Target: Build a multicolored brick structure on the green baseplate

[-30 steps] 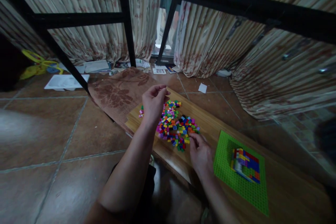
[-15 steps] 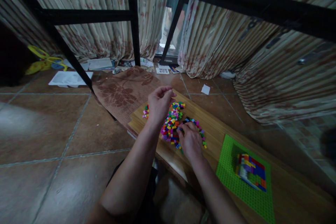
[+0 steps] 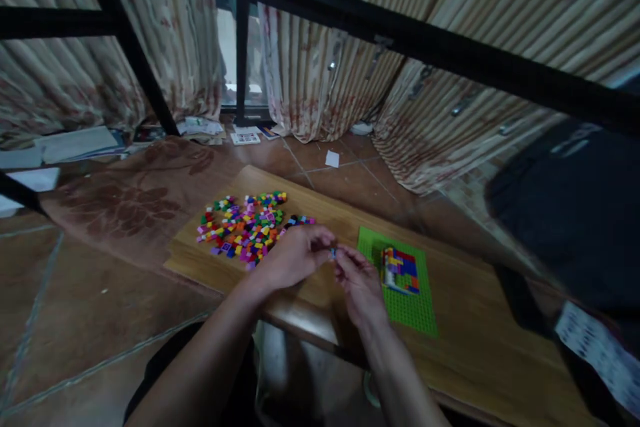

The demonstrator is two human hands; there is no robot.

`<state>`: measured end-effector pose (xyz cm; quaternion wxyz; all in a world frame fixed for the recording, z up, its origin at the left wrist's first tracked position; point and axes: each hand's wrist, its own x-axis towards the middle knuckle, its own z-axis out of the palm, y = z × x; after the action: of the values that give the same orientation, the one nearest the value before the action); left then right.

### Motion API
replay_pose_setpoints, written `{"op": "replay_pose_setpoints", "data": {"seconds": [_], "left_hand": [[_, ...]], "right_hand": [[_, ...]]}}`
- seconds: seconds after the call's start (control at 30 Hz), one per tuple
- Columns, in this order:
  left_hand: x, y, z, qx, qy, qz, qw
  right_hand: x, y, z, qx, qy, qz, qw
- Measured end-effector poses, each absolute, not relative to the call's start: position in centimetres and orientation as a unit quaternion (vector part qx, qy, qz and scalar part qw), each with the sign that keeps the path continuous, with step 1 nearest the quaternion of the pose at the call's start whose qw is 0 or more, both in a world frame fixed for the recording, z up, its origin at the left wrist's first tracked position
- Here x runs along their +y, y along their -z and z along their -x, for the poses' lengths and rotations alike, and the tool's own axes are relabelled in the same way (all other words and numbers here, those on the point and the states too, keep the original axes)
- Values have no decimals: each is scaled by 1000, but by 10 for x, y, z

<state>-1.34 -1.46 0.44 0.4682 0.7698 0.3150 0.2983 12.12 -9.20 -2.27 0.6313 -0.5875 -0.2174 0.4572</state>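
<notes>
My left hand (image 3: 299, 255) and my right hand (image 3: 358, 280) meet fingertip to fingertip just above the wooden table, left of the green baseplate (image 3: 410, 313). A tiny blue toy brick (image 3: 333, 253) shows between them, pinched by the closed fingers of both hands; its exact shape is too small to tell. On the baseplate stands a block built of multicoloured bricks (image 3: 401, 271), red, blue, yellow, orange and white. Beyond my left hand lies a spread pile of loose toy bricks (image 3: 250, 227), partly hidden by that hand.
The wooden table (image 3: 480, 340) runs from left to lower right. A brown patterned cloth (image 3: 120, 193) lies at its left end. Black metal bars (image 3: 320, 7) cross before striped curtains (image 3: 320, 80). Papers (image 3: 80, 143) lie on the tiled floor; a dark object (image 3: 575, 207) is at right.
My hands have left the brick pile and come together nearer the baseplate, with a blue toy brick between the fingertips. The view has turned right, bringing a dark object in at the right.
</notes>
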Motion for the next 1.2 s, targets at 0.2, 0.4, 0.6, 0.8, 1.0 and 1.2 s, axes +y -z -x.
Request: {"op": "replay_pose_setpoints", "data": {"seconds": [0.2, 0.4, 0.6, 0.8, 1.0, 1.2], "left_hand": [[-50, 5, -30, 292, -241, -826, 418], [-58, 19, -59, 295, -233, -832, 409], [-65, 32, -93, 291, -253, -826, 412], [-68, 41, -113, 272, -274, -839, 384], [-66, 45, -121, 264, -263, -858, 354], [-66, 50, -124, 281, -251, -846, 377]], "right_hand": [[-124, 29, -146, -180, -426, 605, 648], [-159, 34, -183, -185, -370, 652, 635], [-190, 34, -228, -150, -303, 664, 667], [-195, 34, -255, -134, -259, 668, 685], [-194, 35, -262, -128, -255, 669, 686], [-192, 37, -264, -141, -255, 670, 683]]}}
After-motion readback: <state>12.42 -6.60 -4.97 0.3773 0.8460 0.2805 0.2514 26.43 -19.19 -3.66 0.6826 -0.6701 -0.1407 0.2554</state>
